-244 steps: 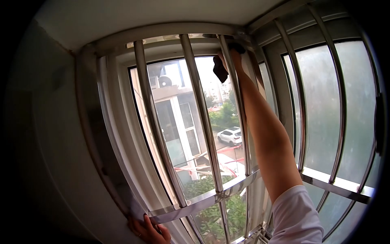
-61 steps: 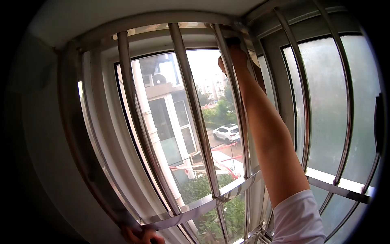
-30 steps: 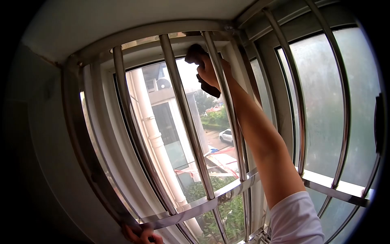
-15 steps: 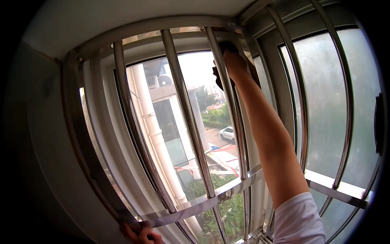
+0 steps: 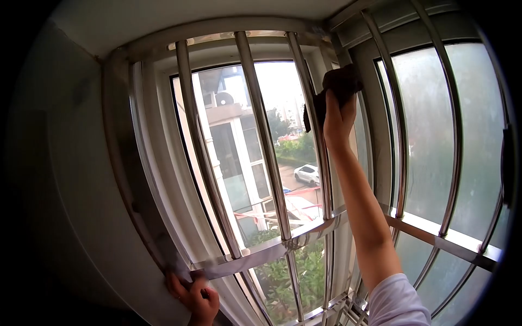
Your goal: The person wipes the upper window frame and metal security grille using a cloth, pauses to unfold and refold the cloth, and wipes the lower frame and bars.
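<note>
My right hand [image 5: 339,124] is raised at the upper right and closed on a dark, bunched-up cloth [image 5: 343,84]. The cloth lies beside the top of a vertical steel bar [image 5: 304,81], close to the window corner, and a loose end hangs down to the left. Low on the left, my left hand [image 5: 200,300] has its fingers curled round the metal frame [image 5: 174,266], where the horizontal rail [image 5: 239,263] meets it. Part of those fingers is hidden in shadow.
Several steel bars stand before the window [image 5: 291,141]. A second barred, frosted window [image 5: 429,136] adjoins on the right. A dim wall [image 5: 70,179] borders the left side. Outside are a white car [image 5: 308,175], shrubs and a building.
My right hand and the cloth have moved from behind the bar to its right side, nearer the corner. The view has shifted slightly; my left hand stays on the frame, showing more.
</note>
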`<act>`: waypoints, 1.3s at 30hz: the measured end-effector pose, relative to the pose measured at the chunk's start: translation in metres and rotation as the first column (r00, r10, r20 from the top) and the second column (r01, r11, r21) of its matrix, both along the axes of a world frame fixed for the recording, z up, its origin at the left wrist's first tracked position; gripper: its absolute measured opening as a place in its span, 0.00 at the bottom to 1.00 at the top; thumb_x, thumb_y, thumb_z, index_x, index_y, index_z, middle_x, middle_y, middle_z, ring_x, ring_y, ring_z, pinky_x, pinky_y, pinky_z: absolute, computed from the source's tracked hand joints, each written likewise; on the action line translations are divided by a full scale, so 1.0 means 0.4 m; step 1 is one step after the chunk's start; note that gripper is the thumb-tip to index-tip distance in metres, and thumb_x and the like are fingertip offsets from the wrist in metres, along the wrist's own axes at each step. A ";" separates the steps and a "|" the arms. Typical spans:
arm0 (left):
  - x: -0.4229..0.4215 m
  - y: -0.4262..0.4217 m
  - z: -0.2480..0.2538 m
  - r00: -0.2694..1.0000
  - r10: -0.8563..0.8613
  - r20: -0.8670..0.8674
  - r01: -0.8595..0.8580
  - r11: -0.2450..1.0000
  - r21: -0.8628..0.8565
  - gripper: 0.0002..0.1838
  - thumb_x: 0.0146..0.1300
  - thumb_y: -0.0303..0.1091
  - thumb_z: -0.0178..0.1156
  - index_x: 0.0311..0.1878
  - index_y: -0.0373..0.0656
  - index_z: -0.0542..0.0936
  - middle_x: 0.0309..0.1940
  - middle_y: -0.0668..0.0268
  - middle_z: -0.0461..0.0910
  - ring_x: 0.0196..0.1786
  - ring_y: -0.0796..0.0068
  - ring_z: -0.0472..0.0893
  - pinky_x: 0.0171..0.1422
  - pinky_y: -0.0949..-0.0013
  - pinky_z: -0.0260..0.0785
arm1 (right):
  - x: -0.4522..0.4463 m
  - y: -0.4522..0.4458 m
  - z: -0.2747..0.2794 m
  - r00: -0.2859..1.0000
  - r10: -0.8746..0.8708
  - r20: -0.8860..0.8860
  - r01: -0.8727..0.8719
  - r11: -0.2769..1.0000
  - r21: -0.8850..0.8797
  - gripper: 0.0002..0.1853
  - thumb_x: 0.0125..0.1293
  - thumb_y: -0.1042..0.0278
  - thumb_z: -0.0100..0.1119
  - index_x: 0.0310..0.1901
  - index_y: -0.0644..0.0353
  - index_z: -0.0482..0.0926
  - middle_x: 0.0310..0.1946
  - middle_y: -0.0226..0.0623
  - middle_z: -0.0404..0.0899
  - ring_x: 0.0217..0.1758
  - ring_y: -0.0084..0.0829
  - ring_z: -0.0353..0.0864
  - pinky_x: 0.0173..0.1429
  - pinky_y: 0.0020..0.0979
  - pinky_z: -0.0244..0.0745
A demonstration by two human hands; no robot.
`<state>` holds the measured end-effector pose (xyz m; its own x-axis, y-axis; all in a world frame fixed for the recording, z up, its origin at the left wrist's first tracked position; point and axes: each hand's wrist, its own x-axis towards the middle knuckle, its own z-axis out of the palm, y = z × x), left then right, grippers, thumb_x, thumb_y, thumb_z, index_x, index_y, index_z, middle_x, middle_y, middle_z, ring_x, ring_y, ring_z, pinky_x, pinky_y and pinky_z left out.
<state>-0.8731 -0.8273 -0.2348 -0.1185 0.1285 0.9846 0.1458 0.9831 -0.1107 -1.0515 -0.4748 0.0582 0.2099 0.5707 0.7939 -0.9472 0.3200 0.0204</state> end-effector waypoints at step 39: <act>-0.017 -0.003 -0.021 0.998 -0.048 0.044 0.043 0.994 0.096 0.22 0.48 0.28 0.56 0.50 0.55 0.74 0.63 0.33 0.56 0.64 0.34 0.58 0.65 0.35 0.49 | -0.061 -0.336 0.270 0.583 -0.785 -0.210 0.756 0.430 0.493 0.12 0.58 0.65 0.58 0.44 0.55 0.80 0.42 0.42 0.75 0.39 0.41 0.81 0.40 0.40 0.80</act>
<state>-0.8801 -0.8286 -0.2432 -0.1608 0.0408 0.9862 0.1936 0.9810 -0.0090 -1.0757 -0.6093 0.1662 0.3183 -0.2740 0.9075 -0.3162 0.8718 0.3741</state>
